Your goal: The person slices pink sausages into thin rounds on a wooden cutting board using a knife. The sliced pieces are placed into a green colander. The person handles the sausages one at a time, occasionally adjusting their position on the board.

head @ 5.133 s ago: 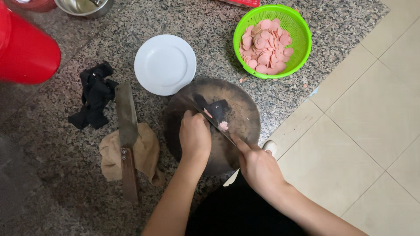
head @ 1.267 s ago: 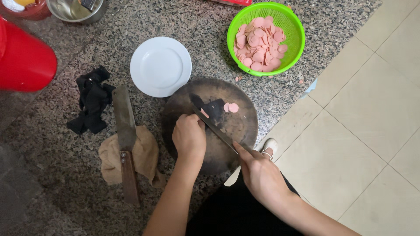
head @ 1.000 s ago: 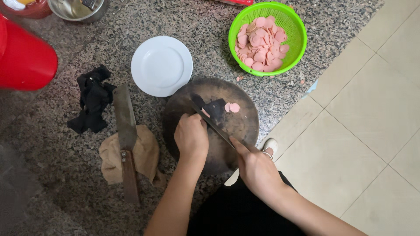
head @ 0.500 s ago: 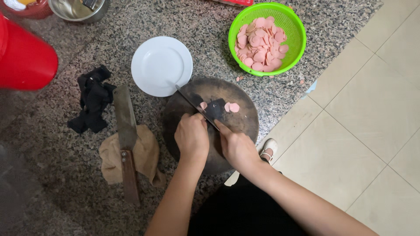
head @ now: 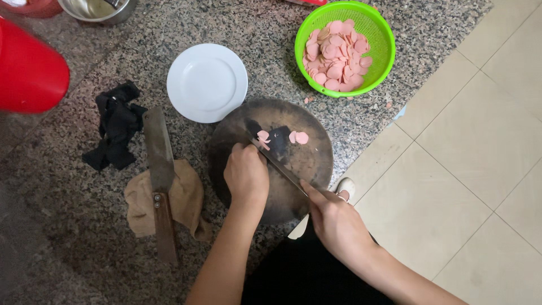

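A knife [head: 278,164] is gripped in the right hand [head: 334,217], fingers wrapped shut around the handle, the blade laid slantwise across the round dark chopping board [head: 305,164]. The left hand [head: 246,176] is curled down over the piece of sausage being cut; the piece itself is hidden beneath the fingers [head: 241,153]. Just beyond those fingertips, a few pink slices [head: 298,137] are seen lying loose on the board. Much looks done already: the green basket [head: 372,34], well beyond the blade tip, is heaped with slices. How much is left cannot be told. The white plate [head: 206,83] is bare. A cleaver [head: 159,169] is rested on a tan cloth [head: 189,200] to the left of the left hand. No readable package is shown; only a red strip at the top edge.
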